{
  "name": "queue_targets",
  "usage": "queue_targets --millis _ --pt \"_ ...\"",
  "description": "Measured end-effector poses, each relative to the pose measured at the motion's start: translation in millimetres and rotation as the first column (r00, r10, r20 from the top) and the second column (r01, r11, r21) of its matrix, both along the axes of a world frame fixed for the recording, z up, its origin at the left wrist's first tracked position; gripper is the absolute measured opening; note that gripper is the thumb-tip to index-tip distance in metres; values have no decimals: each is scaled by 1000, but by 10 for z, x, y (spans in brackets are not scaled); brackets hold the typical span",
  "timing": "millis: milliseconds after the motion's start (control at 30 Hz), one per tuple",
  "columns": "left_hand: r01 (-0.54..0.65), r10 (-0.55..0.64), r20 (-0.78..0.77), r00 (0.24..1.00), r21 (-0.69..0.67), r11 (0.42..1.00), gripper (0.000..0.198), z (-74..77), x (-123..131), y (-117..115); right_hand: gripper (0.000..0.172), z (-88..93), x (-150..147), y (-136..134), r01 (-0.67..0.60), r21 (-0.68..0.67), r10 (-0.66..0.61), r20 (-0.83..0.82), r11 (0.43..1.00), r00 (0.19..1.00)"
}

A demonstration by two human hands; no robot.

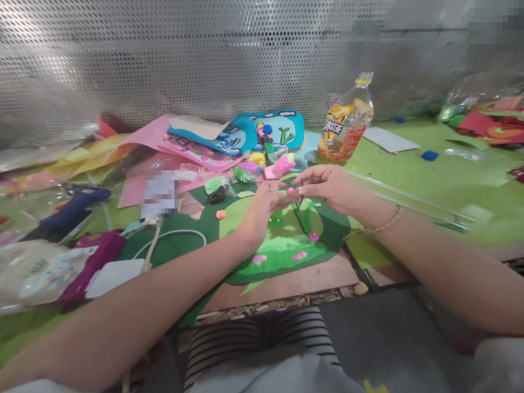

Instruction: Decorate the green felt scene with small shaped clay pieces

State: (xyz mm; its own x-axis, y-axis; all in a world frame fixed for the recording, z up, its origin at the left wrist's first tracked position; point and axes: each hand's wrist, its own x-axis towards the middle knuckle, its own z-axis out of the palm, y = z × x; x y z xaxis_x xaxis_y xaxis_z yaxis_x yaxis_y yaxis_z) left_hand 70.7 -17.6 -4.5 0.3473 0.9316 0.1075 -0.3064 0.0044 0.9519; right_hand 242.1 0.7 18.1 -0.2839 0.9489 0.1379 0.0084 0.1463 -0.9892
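Note:
Both of my hands meet above a green felt picture [282, 251] that lies on dark green felt. My left hand [262, 204] has its fingers pinched toward a tiny pink clay piece [290, 190]. My right hand [327, 185] pinches the same pink piece from the other side, a bead bracelet on its wrist. Small pink clay flowers [314, 236] sit on the felt picture below my hands. An orange clay flower [221, 214] lies to the left.
A plastic bottle with an orange label [347, 123] stands behind my hands. Blue and pink craft sheets [241, 136], clay bags [216, 188], a blue glue gun [77, 202] and a white charger with cable [114, 275] crowd the left. A perforated metal wall [164, 60] closes the back.

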Motion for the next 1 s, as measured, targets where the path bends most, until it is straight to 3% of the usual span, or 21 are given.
queue_targets --millis 267,533,1000 --pt "-30 34 78 996 -54 998 24 28 -5 -3 23 39 14 0 -16 -142 -5 -146 990 989" --pt "-36 40 92 995 -38 999 22 7 -9 -1 27 72 4 13 76 -134 -82 -40 988 996" --pt "-30 32 88 996 -32 999 21 -3 -13 6 20 61 55 20 -26 -221 -3 -131 975 991"
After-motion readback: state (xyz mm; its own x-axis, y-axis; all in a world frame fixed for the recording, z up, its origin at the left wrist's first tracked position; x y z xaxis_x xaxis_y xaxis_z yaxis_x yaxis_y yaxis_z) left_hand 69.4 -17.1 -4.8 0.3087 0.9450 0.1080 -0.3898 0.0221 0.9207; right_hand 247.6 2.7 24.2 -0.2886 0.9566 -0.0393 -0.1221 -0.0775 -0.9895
